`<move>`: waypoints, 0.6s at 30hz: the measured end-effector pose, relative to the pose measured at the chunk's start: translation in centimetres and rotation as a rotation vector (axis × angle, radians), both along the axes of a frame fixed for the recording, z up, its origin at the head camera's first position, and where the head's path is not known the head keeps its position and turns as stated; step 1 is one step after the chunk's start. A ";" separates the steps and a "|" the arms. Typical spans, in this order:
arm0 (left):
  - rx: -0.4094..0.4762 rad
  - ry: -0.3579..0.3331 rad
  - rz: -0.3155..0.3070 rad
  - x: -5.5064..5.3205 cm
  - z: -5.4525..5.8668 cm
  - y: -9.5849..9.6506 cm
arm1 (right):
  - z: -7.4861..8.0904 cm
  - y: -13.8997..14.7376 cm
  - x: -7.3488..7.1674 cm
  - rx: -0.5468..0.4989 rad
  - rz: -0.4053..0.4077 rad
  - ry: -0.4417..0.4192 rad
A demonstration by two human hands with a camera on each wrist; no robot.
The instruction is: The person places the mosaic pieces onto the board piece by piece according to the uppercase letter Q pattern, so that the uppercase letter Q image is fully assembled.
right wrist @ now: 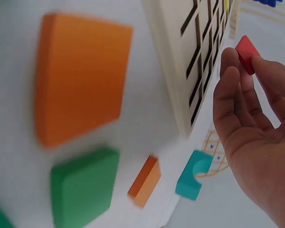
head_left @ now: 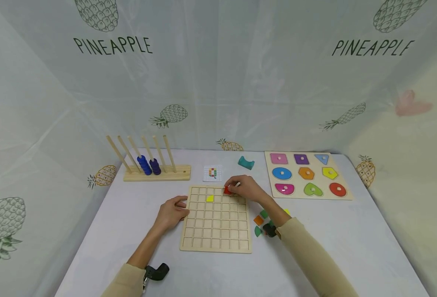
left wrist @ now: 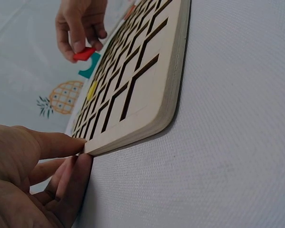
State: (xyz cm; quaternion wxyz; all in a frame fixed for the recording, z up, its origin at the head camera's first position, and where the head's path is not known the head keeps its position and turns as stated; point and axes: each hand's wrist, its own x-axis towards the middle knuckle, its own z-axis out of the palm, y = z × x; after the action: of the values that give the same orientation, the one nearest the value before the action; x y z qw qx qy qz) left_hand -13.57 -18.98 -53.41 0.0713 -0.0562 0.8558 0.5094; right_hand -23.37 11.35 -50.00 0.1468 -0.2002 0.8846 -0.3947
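A square wooden grid board [head_left: 217, 231] lies on the white table, with one yellow square tile [head_left: 210, 198] in an upper cell. At the board's left edge is my left hand [head_left: 172, 213]; in the left wrist view its fingers [left wrist: 57, 144] grip the edge near a rounded corner. My right hand [head_left: 246, 187] pinches a small red block [right wrist: 247, 53] between thumb and fingertips, over the board's top right part. Its far side is hidden by the fingers. Just beyond the board lies a small card [head_left: 212, 173] printed with a coloured grid pattern.
Loose orange [head_left: 258, 220] and green blocks [head_left: 258, 231] lie right of the board, partly under my right wrist. A wooden peg stand [head_left: 157, 175] with blue rings is at the back left. A shape puzzle board [head_left: 307, 185] lies back right, a teal curved block [head_left: 246, 163] before it.
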 end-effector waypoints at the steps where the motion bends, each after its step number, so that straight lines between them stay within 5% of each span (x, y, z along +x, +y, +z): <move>1: 0.002 -0.001 0.000 0.0 0.0 0.0 | 0.0 -0.3 0.1 -0.001 0.006 0.000; 18: -0.003 -0.001 -0.002 0.0 0.1 0.1 | -0.3 -3.2 0.8 0.039 0.109 -0.020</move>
State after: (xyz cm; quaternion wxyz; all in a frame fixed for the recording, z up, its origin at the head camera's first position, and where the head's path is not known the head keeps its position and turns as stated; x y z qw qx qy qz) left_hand -13.53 -18.86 -53.34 0.0724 -0.0557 0.8564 0.5081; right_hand -22.57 8.15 -50.33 0.1808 -0.2411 0.8784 -0.3710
